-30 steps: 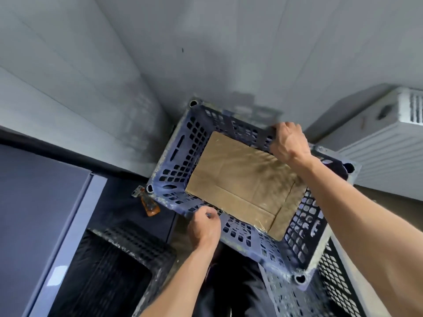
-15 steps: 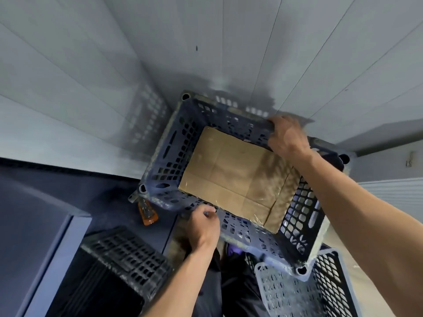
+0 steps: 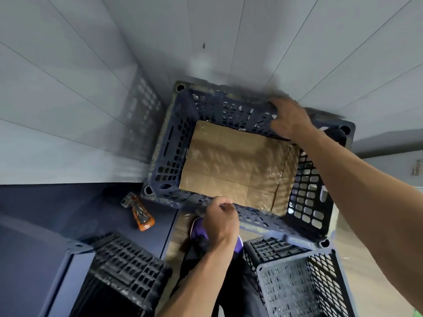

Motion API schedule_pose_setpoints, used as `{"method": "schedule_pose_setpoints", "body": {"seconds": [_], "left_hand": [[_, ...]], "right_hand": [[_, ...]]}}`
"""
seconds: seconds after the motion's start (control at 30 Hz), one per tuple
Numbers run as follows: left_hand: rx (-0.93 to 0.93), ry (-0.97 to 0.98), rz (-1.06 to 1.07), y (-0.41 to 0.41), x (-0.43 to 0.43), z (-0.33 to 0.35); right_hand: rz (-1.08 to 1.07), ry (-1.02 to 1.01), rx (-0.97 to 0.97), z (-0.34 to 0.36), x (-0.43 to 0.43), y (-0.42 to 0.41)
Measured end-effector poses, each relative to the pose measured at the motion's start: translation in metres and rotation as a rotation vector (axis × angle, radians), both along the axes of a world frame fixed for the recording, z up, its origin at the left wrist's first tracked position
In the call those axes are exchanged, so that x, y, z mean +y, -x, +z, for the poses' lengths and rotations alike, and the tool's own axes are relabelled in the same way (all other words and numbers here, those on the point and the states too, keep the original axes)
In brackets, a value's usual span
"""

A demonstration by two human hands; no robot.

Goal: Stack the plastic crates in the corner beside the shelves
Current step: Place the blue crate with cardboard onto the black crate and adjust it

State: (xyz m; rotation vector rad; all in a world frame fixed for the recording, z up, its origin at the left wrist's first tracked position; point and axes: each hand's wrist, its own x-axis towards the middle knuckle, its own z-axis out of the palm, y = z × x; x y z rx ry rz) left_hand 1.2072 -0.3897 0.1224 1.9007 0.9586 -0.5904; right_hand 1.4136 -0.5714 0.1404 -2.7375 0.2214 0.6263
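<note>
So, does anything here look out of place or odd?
Yes: a small orange object lies loose on the dark floor just left of the blue crate that both hands hold. The crate's cardboard liner lies flat, with tape showing.

blue crate [image 3: 169,143] in wall corner, cardboard [image 3: 233,165] lining its floor, left hand [image 3: 222,221] gripping near rim, right hand [image 3: 290,117] gripping far rim

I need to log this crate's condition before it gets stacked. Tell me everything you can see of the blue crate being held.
The blue crate is a rectangular plastic box with perforated lattice walls, round sockets at its rim corners and a scuffed, dirty rim. A taped sheet of cardboard lines its bottom; nothing else shows inside. It sits open side up near the grey wall corner. The left hand grips the near rim and the right hand grips the far rim.
</note>
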Motion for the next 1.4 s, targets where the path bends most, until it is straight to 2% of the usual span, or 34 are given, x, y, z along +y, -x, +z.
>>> {"method": "schedule_pose_setpoints", "body": {"seconds": [0.2, 0.33, 0.5, 0.7, 0.9, 1.2, 1.4], "left_hand": [[-0.136, -0.032, -0.076, 0.005, 0.0, 0.004], [-0.26, -0.138, -0.127, 0.014, 0.002, 0.0], [-0.149, -0.115, -0.271, 0.018, -0.007, -0.003], [-0.135, -0.172, -0.341, 0.025, -0.019, -0.013], [-0.105, -0.205, -0.532, 0.021, -0.009, -0.005], [-0.073, -0.411, -0.599, -0.002, -0.011, 0.017], [-0.134, -0.612, -0.679, -0.029, 0.032, 0.006]], "right_hand": [[0.002, -0.013, -0.035, -0.001, 0.001, -0.011], [0.006, -0.042, -0.082, -0.005, 0.005, -0.015], [-0.01, -0.021, -0.066, -0.015, -0.001, -0.009], [0.018, -0.039, -0.035, -0.026, -0.016, -0.003], [0.036, -0.023, -0.039, -0.029, -0.018, 0.032], [0.011, -0.069, 0.15, -0.014, -0.025, 0.123], [-0.043, -0.058, 0.156, -0.016, -0.047, 0.186]]}}
